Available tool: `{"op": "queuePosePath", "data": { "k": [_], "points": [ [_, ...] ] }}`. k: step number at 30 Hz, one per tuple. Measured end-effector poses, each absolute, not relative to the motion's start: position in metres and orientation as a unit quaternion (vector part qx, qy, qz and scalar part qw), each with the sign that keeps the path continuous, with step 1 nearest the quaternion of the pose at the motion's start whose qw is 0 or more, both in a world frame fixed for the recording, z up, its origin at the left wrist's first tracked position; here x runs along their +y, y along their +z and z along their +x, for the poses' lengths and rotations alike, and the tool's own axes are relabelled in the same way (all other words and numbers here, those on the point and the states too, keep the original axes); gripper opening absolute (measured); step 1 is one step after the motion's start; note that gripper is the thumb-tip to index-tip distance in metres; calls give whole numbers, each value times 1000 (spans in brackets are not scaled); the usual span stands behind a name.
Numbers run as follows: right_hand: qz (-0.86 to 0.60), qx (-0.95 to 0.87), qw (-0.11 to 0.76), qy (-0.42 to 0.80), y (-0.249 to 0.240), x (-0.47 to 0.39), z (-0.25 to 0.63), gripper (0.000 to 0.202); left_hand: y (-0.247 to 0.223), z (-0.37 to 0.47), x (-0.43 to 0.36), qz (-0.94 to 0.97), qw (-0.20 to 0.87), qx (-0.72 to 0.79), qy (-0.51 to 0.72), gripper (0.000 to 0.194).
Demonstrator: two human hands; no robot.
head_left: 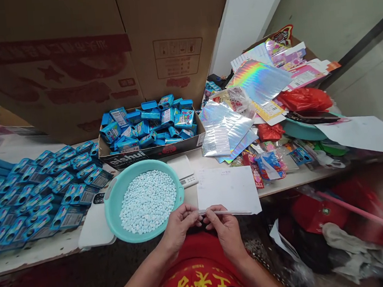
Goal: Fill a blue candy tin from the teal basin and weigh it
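My left hand (182, 222) and my right hand (225, 228) meet at the table's front edge, fingers pinched together. Between them is a thin pale stick (237, 211), gripped near its left end; its exact kind is unclear. It points right, across the lower edge of a white paper sheet (227, 185) with faint writing. Just left of my left hand stands a turquoise basin (112, 214) holding many small pale blue pellets (147, 199). A white digital scale (182, 168) shows behind the basin, and another white scale (96, 227) lies partly under its left side.
Rows of blue flat boxes (51, 184) cover the left of the table. Behind the basin, an open carton (158, 151) is heaped with similar blue boxes. A large cardboard box (163, 24) rises at the back. Shiny holographic sheets (233, 123) and red plastic bags (305, 101) clutter the right.
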State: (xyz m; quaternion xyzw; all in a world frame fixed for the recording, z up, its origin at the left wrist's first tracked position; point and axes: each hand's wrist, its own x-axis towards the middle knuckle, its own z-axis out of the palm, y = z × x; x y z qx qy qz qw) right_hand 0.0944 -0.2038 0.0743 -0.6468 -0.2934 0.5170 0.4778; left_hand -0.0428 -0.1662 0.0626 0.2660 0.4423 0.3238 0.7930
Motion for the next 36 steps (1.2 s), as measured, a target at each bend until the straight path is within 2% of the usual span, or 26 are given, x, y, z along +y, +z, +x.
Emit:
{"op": "queuePosePath", "data": {
  "k": [12, 26, 28, 31, 33, 36],
  "points": [
    [-626, -289, 477, 545, 74, -228, 87, 22, 76, -48, -182, 361, 780, 418, 292, 28],
    [-664, -288, 403, 560, 59, -225, 117, 31, 45, -35, -182, 399, 772, 429, 246, 33],
    [-688, -263, 408, 540, 51, -220, 136, 35, 29, -37, -174, 456, 696, 493, 256, 38],
    [-732, -214, 414, 498, 34, -215, 171, 40, -2, -51, -165, 605, 440, 603, 279, 34],
    [-751, -193, 413, 478, 22, -214, 195, 39, -23, -63, -163, 691, 263, 618, 267, 34],
    [-774, -173, 408, 451, 6, -215, 226, 34, -45, -72, -164, 760, 110, 608, 203, 40]
  ]
}}
